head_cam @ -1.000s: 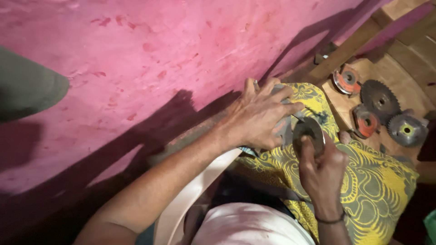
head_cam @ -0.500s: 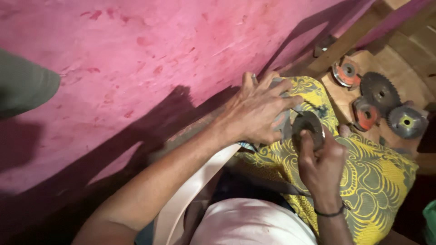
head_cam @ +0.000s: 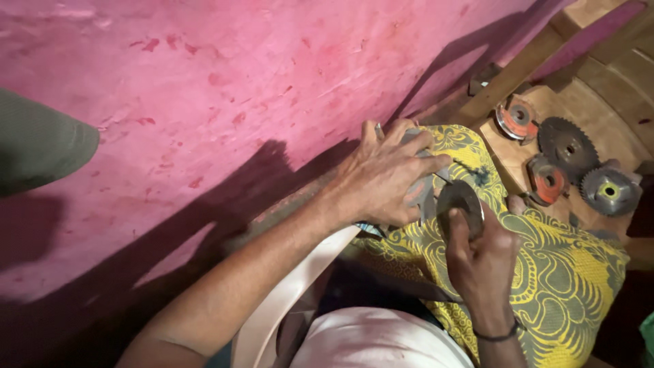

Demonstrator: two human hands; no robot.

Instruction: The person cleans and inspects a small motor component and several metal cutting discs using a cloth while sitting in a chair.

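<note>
My left hand (head_cam: 386, 178) lies over a grey power tool body (head_cam: 421, 194) that rests on my lap, fingers spread across it and gripping it. My right hand (head_cam: 481, 257) pinches a dark round disc (head_cam: 459, 199) mounted at the tool's end, thumb on its face. Both sit on yellow patterned cloth (head_cam: 558, 266) covering my legs. Most of the tool is hidden under my left hand.
A big pink painted board (head_cam: 225, 102) fills the left and top. On a wooden surface at right lie a toothed saw blade (head_cam: 567, 144), two orange-centred discs (head_cam: 516, 117) (head_cam: 547, 180) and a grey wheel (head_cam: 608, 191). A grey-green shape (head_cam: 41, 143) juts in at left.
The view has shifted slightly. My right hand has slid a little along the disc; my left hand keeps its hold on the tool.
</note>
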